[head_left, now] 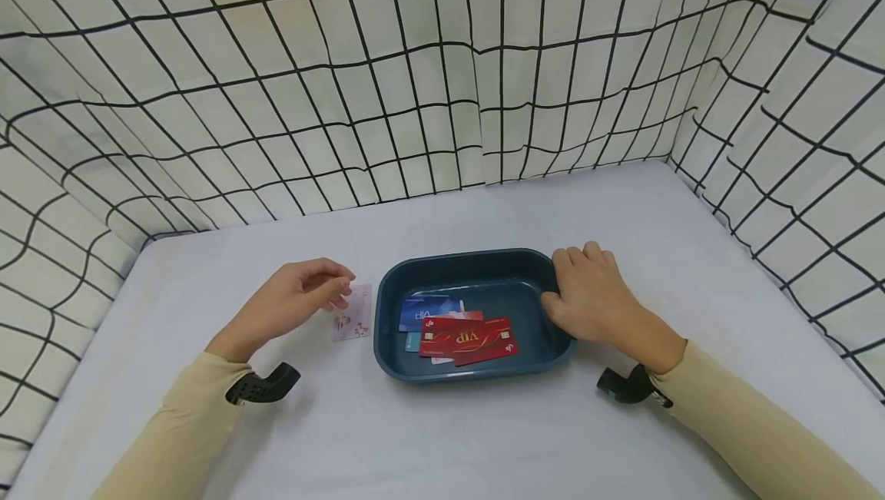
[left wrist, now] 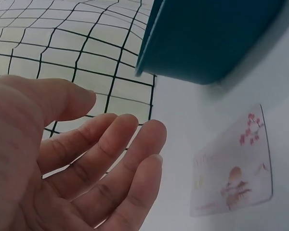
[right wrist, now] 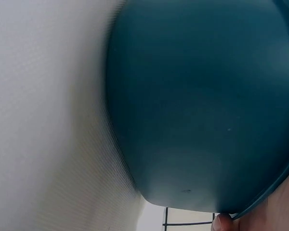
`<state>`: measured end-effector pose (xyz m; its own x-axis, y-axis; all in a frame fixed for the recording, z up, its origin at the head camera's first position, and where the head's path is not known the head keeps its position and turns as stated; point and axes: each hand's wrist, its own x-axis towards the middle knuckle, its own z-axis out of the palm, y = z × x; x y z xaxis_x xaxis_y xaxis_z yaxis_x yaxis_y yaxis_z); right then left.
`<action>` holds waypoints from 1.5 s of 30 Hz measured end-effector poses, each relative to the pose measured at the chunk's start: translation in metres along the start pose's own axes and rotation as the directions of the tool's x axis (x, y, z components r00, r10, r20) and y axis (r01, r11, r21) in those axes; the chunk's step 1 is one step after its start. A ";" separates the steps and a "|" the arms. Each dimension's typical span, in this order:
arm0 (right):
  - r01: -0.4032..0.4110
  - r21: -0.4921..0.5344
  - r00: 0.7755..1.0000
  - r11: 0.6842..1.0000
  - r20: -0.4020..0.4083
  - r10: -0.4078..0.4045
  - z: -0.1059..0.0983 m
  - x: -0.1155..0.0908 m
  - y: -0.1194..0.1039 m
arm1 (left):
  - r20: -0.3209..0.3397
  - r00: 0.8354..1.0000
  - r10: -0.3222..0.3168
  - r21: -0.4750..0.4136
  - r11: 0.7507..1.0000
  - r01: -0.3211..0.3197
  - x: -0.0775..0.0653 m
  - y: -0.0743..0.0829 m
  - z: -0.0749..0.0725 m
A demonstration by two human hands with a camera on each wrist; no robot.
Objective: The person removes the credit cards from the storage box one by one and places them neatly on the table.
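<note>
A dark teal plastic tray (head_left: 477,268) stands on the white tabletop in the head view. My right hand (head_left: 600,299) grips its right rim, thumb on the inner side; the right wrist view is filled by the tray's outer wall (right wrist: 197,106). Inside lie red VIP cards (head_left: 466,337) overlapping a blue card (head_left: 423,311) and the edges of others. Left of the tray, a translucent pinkish card with red blossoms (head_left: 353,316) lies flat on the table. My left hand (head_left: 293,296), palm up with loosely bent fingers, hovers beside that card (left wrist: 236,166) and holds nothing.
A white backdrop with a black wire grid (head_left: 442,85) encloses the back and both sides of the table (head_left: 449,438). Each wrist wears a black camera mount, the left one (head_left: 266,385) and the right one (head_left: 625,385), below the hands.
</note>
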<state>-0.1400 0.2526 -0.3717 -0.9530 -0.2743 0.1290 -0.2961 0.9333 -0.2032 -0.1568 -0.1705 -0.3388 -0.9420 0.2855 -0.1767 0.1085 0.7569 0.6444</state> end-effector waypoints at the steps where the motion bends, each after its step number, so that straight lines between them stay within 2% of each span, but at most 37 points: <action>1: 0.001 0.000 1.000 1.000 0.001 -0.001 0.000 0.000 0.000 | 0.000 1.000 0.009 -0.002 1.000 -0.009 0.001 0.002 0.000; 11: 0.007 -0.009 1.000 1.000 0.008 -0.007 0.001 0.000 0.000 | -0.021 0.994 0.111 -0.011 0.994 -0.111 0.005 0.027 0.004; 19: 0.008 -0.010 1.000 1.000 0.006 -0.008 0.001 0.001 0.001 | -0.001 0.983 0.182 -0.031 0.983 -0.181 0.006 0.044 0.010; 27: 0.016 -0.012 1.000 1.000 -0.006 -0.016 0.002 0.001 0.003 | 0.037 0.978 0.203 -0.055 0.978 -0.201 0.009 0.051 0.019; 35: 0.018 -0.004 1.000 1.000 -0.010 -0.018 0.003 0.002 0.004 | -0.057 0.967 0.246 0.023 0.969 -0.245 0.012 0.056 0.033; 45: 0.014 0.002 1.000 1.000 -0.006 -0.014 0.002 0.002 0.004 | -0.064 0.945 0.320 -0.018 0.947 -0.322 0.013 0.060 0.049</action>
<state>-0.1431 0.2549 -0.3741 -0.9482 -0.2863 0.1376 -0.3099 0.9289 -0.2030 -0.1472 -0.0918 -0.3390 -0.8760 0.4744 0.0867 0.4000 0.6144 0.6801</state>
